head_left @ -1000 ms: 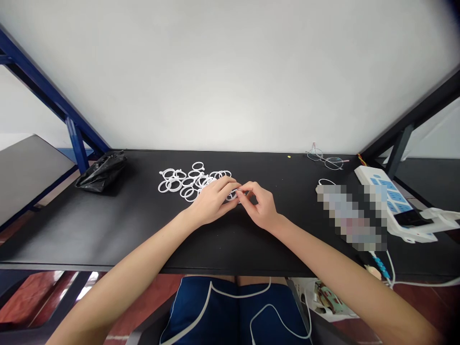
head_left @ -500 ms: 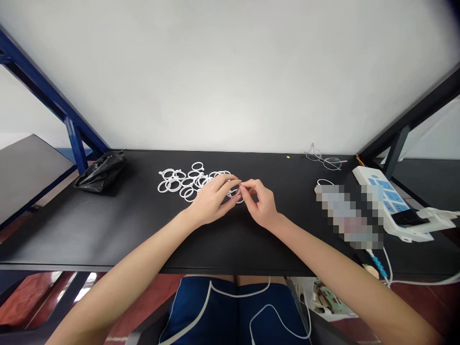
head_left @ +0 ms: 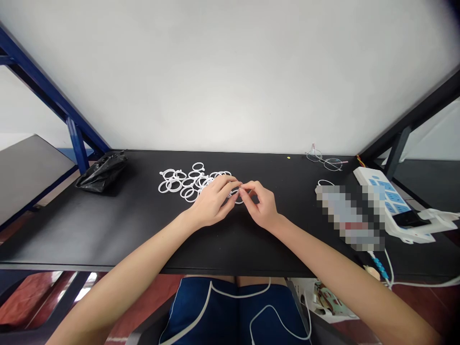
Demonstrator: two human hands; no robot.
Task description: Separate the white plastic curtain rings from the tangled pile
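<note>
Several white plastic curtain rings (head_left: 174,185), each with a small eyelet, lie in a loose, overlapping pile on the black table. My left hand (head_left: 215,199) is at the pile's right side, covering part of it, with its thumb and fingertips closed on a white curtain ring (head_left: 239,202). From the right, my right hand (head_left: 260,203) meets it, thumb and index finger pinched at the same ring. The fingertips of both hands nearly touch. Fingers hide much of this ring and its eyelet.
A crumpled black plastic bag (head_left: 102,172) lies at the table's left end. Eyeglasses (head_left: 333,164) rest near the wall. On the right are a blurred-out device (head_left: 348,218), a white power strip (head_left: 390,196) and cables. Blue metal framing (head_left: 77,146) rises at the left.
Both hands stay in almost the same place, with only slight finger movement around the ring. The pile looks unchanged.
</note>
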